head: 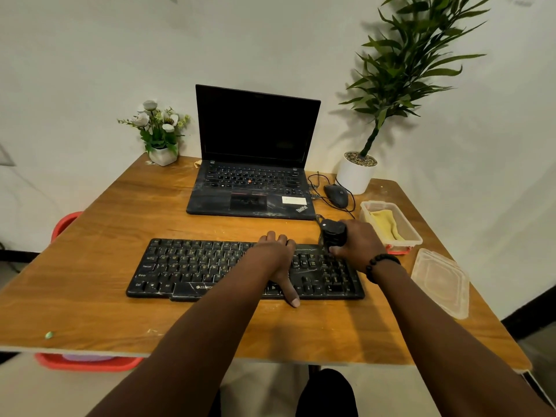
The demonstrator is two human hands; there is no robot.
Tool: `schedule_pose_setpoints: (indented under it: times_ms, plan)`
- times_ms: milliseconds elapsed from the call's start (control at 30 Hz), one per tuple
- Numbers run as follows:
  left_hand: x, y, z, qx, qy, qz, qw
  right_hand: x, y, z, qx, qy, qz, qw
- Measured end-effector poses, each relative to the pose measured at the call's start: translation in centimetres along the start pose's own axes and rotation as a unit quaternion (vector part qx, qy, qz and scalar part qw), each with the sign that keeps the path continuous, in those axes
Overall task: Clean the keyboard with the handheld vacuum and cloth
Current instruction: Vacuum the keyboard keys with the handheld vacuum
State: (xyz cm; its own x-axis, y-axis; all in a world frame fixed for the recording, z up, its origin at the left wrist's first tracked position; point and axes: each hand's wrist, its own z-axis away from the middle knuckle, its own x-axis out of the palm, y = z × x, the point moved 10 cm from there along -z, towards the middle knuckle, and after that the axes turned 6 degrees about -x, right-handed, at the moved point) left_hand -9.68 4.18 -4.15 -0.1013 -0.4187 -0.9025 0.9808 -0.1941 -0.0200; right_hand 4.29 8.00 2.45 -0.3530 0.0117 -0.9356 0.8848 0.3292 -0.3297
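- Left hand lies flat, grasping nothing, on the black keyboard.
- Right hand grips the black handheld vacuum at the keyboard's far right corner.
- Yellow cloth lies in a clear container to the right.

A black, dust-streaked keyboard lies flat on the tabletop. A small black handheld vacuum stands at its far right corner. A yellow cloth lies folded in a clear container.

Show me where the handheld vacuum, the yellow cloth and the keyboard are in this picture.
handheld vacuum [332, 233]: head view, on its black body above the fingers.
yellow cloth [383, 221]: head view, on its middle, inside the clear container.
keyboard [192, 266]: head view, on the letter keys, left part.
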Motion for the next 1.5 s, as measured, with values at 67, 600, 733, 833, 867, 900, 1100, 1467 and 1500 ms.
schedule_pose_setpoints:
  times_ms: [67,600,733,833,867,900,1100,1467,1500]
  plan:
    - [0.0,-0.1,0.0,-0.002,0.002,-0.001,1.0,0.4,0.1,0.3,0.007,-0.015,-0.033,0.999]
    - [0.6,-0.3,-0.6,-0.004,-0.001,0.009,1.0,-0.8,1.5,2.1,0.03,0.011,0.006,0.999]
    - [0.5,-0.3,-0.4,0.0,0.005,0.006,1.0,0.0,1.1,3.4,0.035,-0.028,0.009,0.999]
    - [0.4,-0.3,-0.5,0.001,0.009,0.007,1.0,0.0,2.0,5.6,0.053,-0.037,-0.022,0.998]
    - [0.4,-0.3,-0.6,0.001,0.01,0.011,1.0,-0.1,2.2,6.6,0.059,-0.03,-0.033,0.997]
    - [0.4,-0.4,-0.6,0.001,0.011,0.014,1.0,0.0,2.3,7.5,0.066,-0.023,-0.041,0.997]
    - [0.5,-0.3,-0.4,0.005,0.017,0.009,1.0,0.0,2.7,11.0,0.116,-0.001,-0.16,0.98]
    - [0.6,-0.5,-0.3,0.01,0.026,0.003,1.0,1.0,-0.9,10.7,0.09,0.102,-0.223,0.965]
    - [0.6,-0.7,-0.3,0.011,0.026,-0.001,1.0,0.6,-1.0,10.3,0.081,0.102,-0.228,0.965]
